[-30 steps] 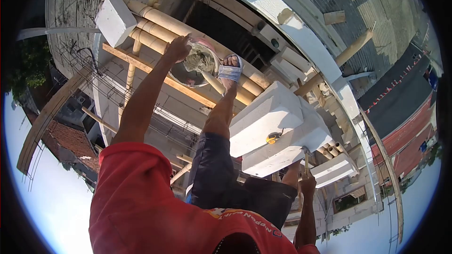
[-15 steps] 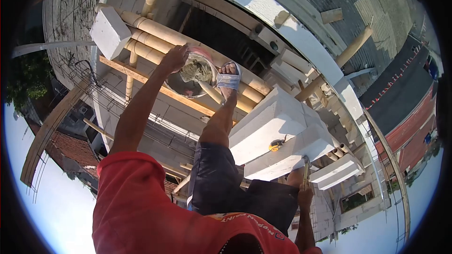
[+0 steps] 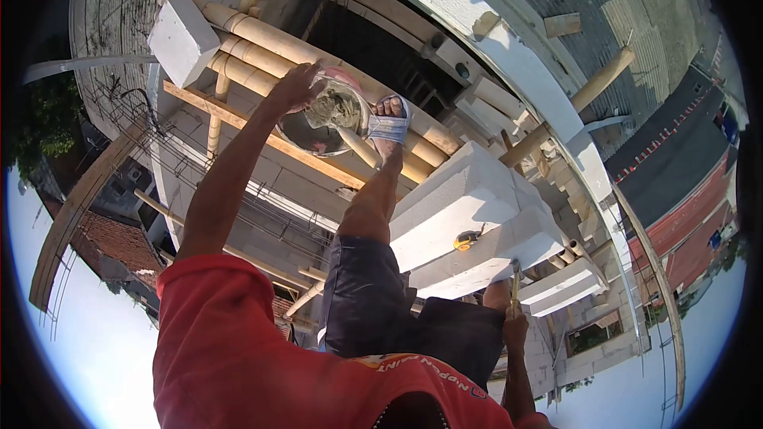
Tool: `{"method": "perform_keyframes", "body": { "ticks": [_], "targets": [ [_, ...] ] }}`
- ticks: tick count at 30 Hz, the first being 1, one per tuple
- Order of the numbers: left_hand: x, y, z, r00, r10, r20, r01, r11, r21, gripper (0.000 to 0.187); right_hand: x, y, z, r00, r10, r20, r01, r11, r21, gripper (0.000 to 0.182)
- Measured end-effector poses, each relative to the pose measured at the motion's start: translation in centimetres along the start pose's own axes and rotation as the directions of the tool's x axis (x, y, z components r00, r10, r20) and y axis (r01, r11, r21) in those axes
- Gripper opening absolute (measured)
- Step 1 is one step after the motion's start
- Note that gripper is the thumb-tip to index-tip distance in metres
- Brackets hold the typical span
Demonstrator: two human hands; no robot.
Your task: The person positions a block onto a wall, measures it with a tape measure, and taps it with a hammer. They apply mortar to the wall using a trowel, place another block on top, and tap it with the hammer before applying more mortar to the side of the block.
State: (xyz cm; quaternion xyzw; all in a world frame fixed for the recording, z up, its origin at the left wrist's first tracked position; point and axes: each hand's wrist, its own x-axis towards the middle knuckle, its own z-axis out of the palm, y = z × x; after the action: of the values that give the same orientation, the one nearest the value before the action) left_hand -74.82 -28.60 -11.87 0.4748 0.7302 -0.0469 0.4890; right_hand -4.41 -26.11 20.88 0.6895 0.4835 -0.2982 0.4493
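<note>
Left hand (image 3: 296, 87) closes on the rim of the mortar pan (image 3: 326, 115), steadying it on the bamboo poles (image 3: 262, 36); right hand (image 3: 515, 326) is wrapped round a trowel handle (image 3: 515, 282) beside the white blocks (image 3: 465, 218).

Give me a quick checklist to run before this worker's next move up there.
1. Left hand on the mortar pan rim: ok, touching; grip cannot tell.
2. Pan holds mortar and sits on the bamboo poles: ok.
3. Right hand closed on the tool handle: ok; tool head cannot tell.
4. Sandalled foot on the poles: ok.
5. Tape measure resting on the white block: ok.
</note>
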Motion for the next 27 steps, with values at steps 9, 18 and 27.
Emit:
{"method": "perform_keyframes", "body": {
  "ticks": [9, 18, 27],
  "targets": [
    [0.7, -1.2, -0.6, 0.997, 0.078, 0.020, -0.074, 0.986, -0.148, 0.050, -1.9, -4.2, -2.9, 0.992, 0.082, 0.100, -0.098, 0.982, 0.161, 0.041],
    [0.4, -0.3, -1.2, 0.999, 0.023, 0.036, -0.017, 0.985, -0.169, 0.048, 1.0, 1.2, -0.7, 0.995, -0.091, 0.050, 0.088, 0.995, 0.047, 0.033],
    [0.4, -0.5, -0.7, 0.999, 0.037, -0.002, -0.037, 0.987, -0.157, 0.048, 1.9, 6.7, 3.8, 0.979, -0.172, -0.109, 0.176, 0.984, 0.027, 0.039]
  ]
}}
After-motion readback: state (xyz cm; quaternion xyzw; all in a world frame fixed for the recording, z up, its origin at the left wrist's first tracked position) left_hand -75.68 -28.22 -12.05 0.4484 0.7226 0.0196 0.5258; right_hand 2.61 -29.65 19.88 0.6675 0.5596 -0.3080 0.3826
